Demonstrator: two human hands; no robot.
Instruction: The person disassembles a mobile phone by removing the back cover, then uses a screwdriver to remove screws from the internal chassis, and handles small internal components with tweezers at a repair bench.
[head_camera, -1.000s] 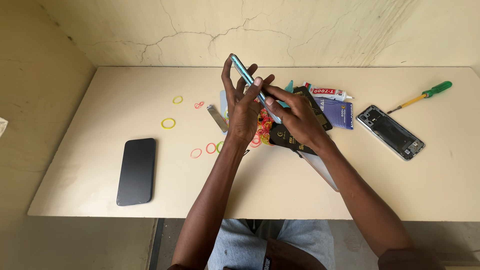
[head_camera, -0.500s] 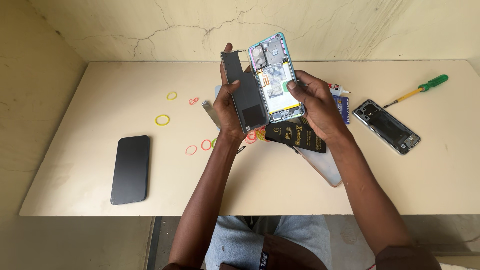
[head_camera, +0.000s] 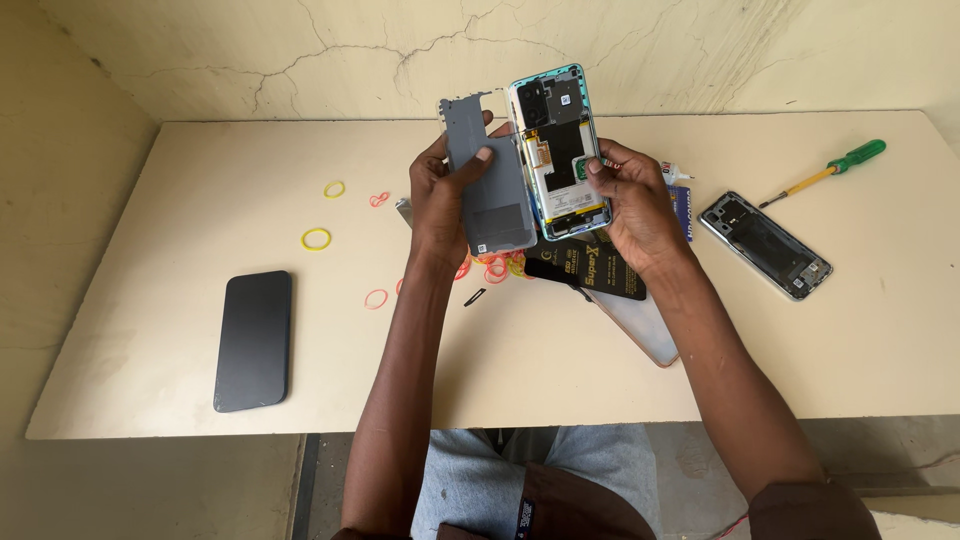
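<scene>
Over the cream tabletop (head_camera: 180, 200), the right hand (head_camera: 640, 205) grips the opened phone (head_camera: 558, 150) upright, circuit side showing, while the left hand (head_camera: 440, 200) pinches the grey back panel (head_camera: 495, 185) just beside it. Best kept edge-held, fingers off the exposed board. Loose rubber bands (head_camera: 317, 238) lie scattered below.

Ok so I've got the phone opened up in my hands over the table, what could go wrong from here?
1. The opened phone sits only in the right hand's fingertips, circuitry bare; a slip could drop it onto the table.
2. The grey back cover, pinched in the left hand, might flex or crack.
3. Rubber bands lie scattered below and could snag parts.
</scene>
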